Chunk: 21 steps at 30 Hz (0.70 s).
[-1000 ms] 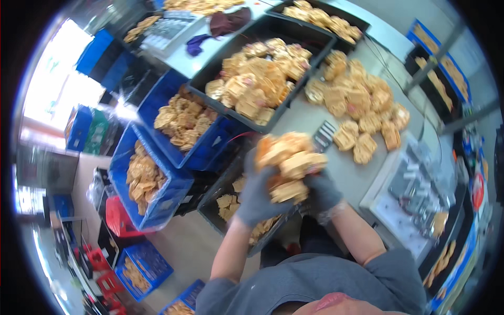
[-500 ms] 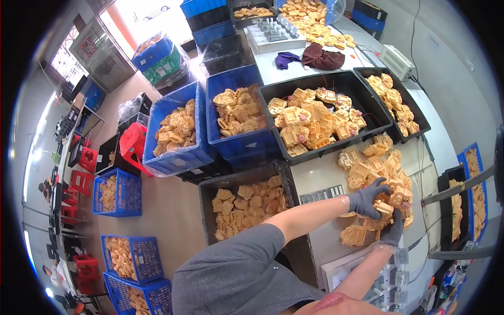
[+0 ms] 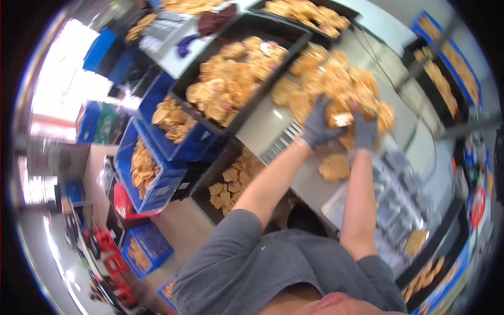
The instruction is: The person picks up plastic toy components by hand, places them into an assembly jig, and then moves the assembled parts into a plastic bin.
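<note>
Both of my hands wear grey gloves and meet at the near side of a heap of tan moulded plastic parts [image 3: 315, 73] on the table. My left hand [image 3: 320, 125] curls its fingers around the left side of one tan plastic housing [image 3: 336, 111]. From the right, my right hand [image 3: 365, 131] closes on the same housing, fingers pointing up into the heap. A pale patch shows on it between the hands. One loose tan part [image 3: 334, 168] lies on the table below my wrists. Motion blur hides finer detail.
Beyond the heap stands a black tray [image 3: 262, 79] of similar parts, with another black tray [image 3: 336, 31] behind. Blue bins [image 3: 176, 152] and a black crate [image 3: 202, 181] flank the table's left. A grey-and-white fixture [image 3: 336, 205] sits beside my right forearm. A cable [image 3: 386, 79] crosses the tabletop.
The whole view has swung round, so the table and bins appear turned and shifted. My hands have drawn level with each other around the housing, both still at the heap.
</note>
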### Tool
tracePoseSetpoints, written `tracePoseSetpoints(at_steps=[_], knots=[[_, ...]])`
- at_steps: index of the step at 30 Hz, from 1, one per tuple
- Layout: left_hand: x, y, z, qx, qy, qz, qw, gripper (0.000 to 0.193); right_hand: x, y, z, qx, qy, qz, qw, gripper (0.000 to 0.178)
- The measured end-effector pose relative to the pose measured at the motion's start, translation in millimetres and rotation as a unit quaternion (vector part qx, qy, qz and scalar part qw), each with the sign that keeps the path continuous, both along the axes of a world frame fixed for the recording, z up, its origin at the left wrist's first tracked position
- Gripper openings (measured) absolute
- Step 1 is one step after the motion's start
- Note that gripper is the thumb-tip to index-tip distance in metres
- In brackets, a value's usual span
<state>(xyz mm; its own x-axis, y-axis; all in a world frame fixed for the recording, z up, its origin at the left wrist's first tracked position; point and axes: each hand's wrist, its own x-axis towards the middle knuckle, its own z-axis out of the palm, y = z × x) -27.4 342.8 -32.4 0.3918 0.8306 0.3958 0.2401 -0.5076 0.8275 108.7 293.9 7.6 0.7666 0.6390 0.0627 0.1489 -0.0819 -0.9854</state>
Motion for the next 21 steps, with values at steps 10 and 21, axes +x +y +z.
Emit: tracePoseSetpoints(at_steps=[10,21], knots=[[-30.2,-49.9,0.2,0.077,0.165,0.142,0.973,0.081,-0.7,0.4,6.1,-0.232,-0.123,-0.041,0.964,0.102],[-86.2,-83.9,-13.2,0.031,0.252,0.115,0.96,0.095,-15.8,-1.2,34.5,-0.448,-0.235,0.123,0.854,0.112]])
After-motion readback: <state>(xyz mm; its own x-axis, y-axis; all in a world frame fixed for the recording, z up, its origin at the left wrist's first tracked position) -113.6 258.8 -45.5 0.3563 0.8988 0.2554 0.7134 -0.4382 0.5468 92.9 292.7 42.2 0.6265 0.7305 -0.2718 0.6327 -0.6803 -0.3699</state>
